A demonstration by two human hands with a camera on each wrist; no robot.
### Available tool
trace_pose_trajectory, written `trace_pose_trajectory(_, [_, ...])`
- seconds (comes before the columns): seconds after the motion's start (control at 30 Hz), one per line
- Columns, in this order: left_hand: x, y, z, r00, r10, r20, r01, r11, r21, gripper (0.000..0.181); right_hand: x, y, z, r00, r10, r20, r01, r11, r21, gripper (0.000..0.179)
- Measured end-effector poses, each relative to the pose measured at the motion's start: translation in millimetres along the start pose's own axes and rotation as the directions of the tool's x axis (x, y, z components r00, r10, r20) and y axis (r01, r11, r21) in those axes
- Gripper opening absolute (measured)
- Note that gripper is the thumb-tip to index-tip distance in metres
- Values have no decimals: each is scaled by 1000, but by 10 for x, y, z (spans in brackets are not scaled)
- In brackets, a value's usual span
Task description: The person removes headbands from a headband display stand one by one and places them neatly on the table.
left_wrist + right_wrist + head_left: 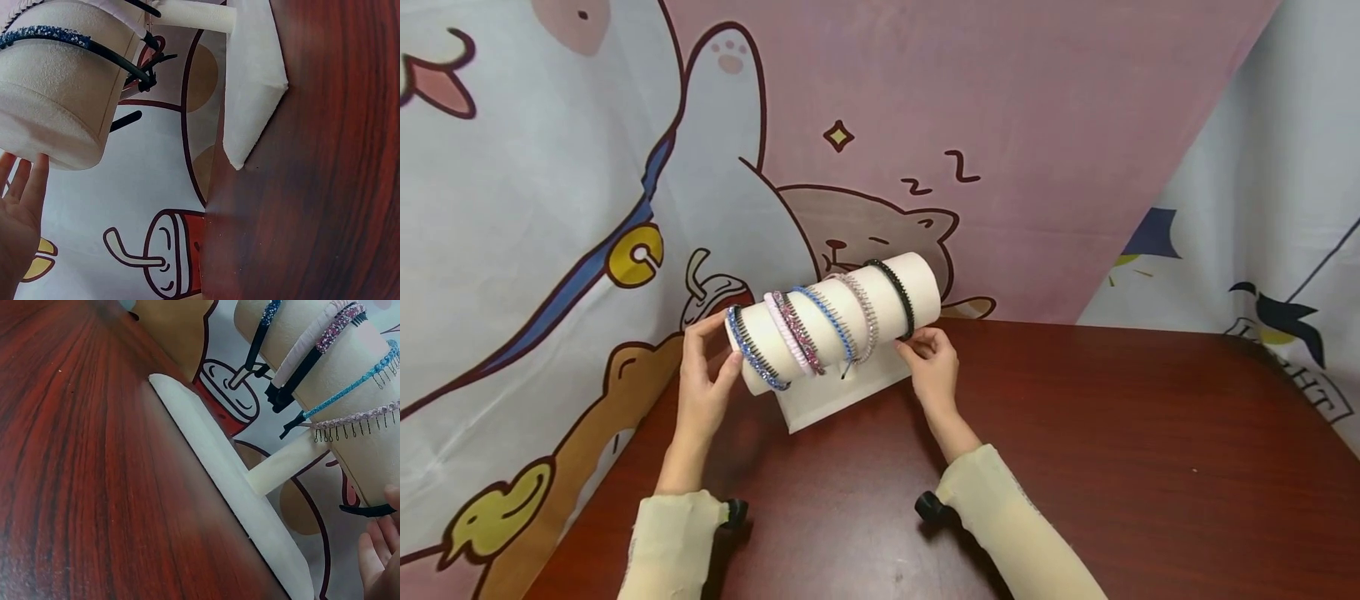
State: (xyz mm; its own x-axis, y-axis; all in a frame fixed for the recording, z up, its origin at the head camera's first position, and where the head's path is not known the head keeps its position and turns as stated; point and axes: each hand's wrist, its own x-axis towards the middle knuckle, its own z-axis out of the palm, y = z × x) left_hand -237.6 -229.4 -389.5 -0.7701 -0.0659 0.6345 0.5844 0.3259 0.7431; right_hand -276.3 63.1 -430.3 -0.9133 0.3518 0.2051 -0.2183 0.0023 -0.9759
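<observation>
A cream cylindrical display stand [805, 333] stands angled on the table. Several toothed headbands wrap round its roll: a blue glittery headband [751, 348] at the left end, then white, pink glittery, blue and pale beaded ones, and a black headband [897, 292] at the right. At the roll's left end is my left hand [702, 379]; in the left wrist view its fairly straight fingers [34, 181] touch the end's rim. My right hand [934, 371] pinches the lower tip of the black headband between thumb and fingers, also seen in the right wrist view.
The stand's flat base [842, 400] rests on the dark reddish-brown table [1075, 433]. A cloth with cartoon animals [1037, 108] hangs close behind the stand and along the left and right sides.
</observation>
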Motion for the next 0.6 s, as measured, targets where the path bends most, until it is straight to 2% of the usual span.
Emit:
trace_pose_trajectory(0.13, [11,-9,0,1000,-2,1,2,1000,5,59,16,7,2,1000,18,10,-18,1000,-10,21])
trace_pose_trajectory(0.33, [5,224,16,1000,-1,5,1,1000,-14,58,24,31,16,999,50,20,-50,998,-32,19])
trace_pose_trajectory(0.43, [-2,308,25,1000,8,5,-8,1000,-23,57,26,51,29,998,56,16,-56,998,-13,18])
trace_pose_trajectory(0.6, [-18,336,28,1000,6,3,-6,1000,-24,57,27,78,22,999,36,0,-36,998,49,17])
